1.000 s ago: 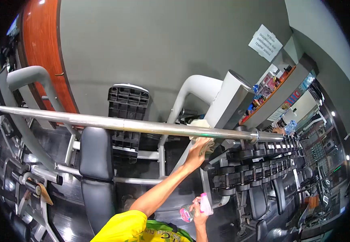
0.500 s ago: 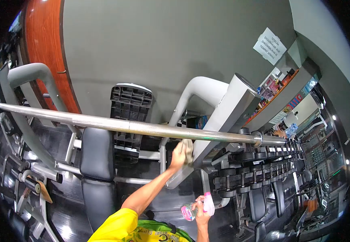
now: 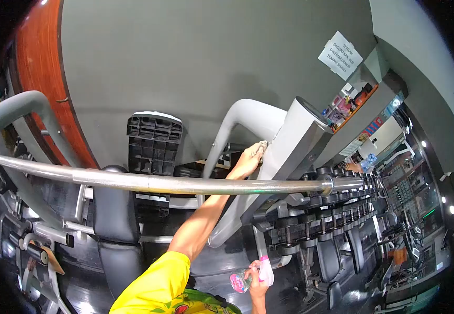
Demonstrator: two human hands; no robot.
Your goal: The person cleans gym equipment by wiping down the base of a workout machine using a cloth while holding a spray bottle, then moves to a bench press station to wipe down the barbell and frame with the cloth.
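Observation:
My left hand point(image 3: 247, 162) is closed round a crumpled greyish cloth point(image 3: 261, 147) and presses it to the side of the white upright post point(image 3: 288, 137) of a weight bench frame. The forearm passes behind a long metal barbell point(image 3: 195, 185), which crosses in front of my wrist. Low down near my body, my right hand point(image 3: 259, 284) grips a spray bottle point(image 3: 239, 282) with a clear body, a pink label and a pink-and-white spray head point(image 3: 265, 270). Part of the bottle is hidden by the fingers.
A black padded bench point(image 3: 116, 212) stands to the left under the barbell. Against the grey wall leans a black ribbed plastic step point(image 3: 155, 141). A dumbbell rack point(image 3: 321, 225) stands to the right, and a paper sign point(image 3: 340, 55) hangs above.
My left hand with the cloth has moved up along the post, from below the barbell to above it in view. The right hand still holds the spray bottle. The view has shifted slightly.

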